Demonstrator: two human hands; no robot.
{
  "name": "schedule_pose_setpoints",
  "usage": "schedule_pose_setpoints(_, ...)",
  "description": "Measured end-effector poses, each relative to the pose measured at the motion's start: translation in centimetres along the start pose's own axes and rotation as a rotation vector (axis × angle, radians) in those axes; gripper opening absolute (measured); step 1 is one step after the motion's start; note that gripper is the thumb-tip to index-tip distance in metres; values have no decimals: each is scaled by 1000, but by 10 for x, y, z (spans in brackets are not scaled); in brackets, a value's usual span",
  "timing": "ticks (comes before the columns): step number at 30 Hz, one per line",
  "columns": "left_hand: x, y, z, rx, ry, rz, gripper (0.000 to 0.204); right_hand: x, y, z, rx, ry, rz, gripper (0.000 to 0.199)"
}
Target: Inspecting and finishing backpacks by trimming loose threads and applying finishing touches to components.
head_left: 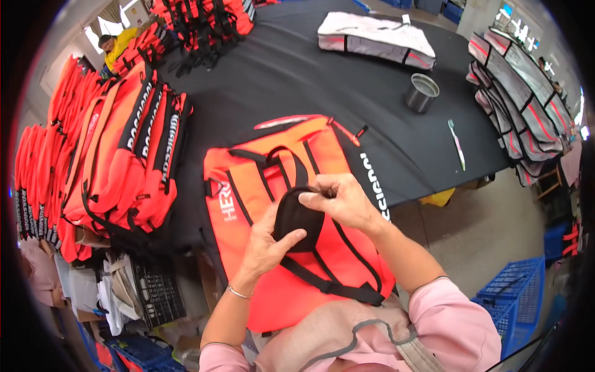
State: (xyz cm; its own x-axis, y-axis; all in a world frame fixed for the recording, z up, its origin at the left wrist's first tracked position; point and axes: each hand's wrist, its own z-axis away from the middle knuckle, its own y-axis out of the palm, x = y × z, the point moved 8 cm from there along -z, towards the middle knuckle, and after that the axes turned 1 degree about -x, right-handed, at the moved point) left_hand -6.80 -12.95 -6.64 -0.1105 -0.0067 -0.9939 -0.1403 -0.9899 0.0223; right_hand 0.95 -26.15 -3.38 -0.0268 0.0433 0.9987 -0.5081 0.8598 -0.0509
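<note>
In front of me a bright red-orange duffel bag lies on the black-covered table, its near end against my apron. Over the middle of the bag, both hands hold a black padded handle wrap attached to its webbing. My left hand grips the wrap's left and lower side, thumb laid across it. At the upper right edge my right hand pinches it between thumb and fingers. A black webbing strap crosses the near part of the bag.
Several similar red bags are piled at left, with more at the far side. A white-grey bag, a dark metal cup and a toothbrush lie toward the right. Grey bags stack beyond. Blue crates stand lower right.
</note>
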Motion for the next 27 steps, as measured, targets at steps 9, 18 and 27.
schedule_pose_setpoints(9, -16, 4, 15, -177, 613, -626, 30, -103, 39, 33, 193, 747, -596, 30)
schedule_pose_setpoints(18, 16, 4, 27, -318, 456, -354, 24, -28, -15, 68, -132, 166, 179, 26)
schedule_pose_setpoints(27, 14, 10, 27, -312, 547, -490, 22, -16, -8, 69, -96, -9, 390, 21)
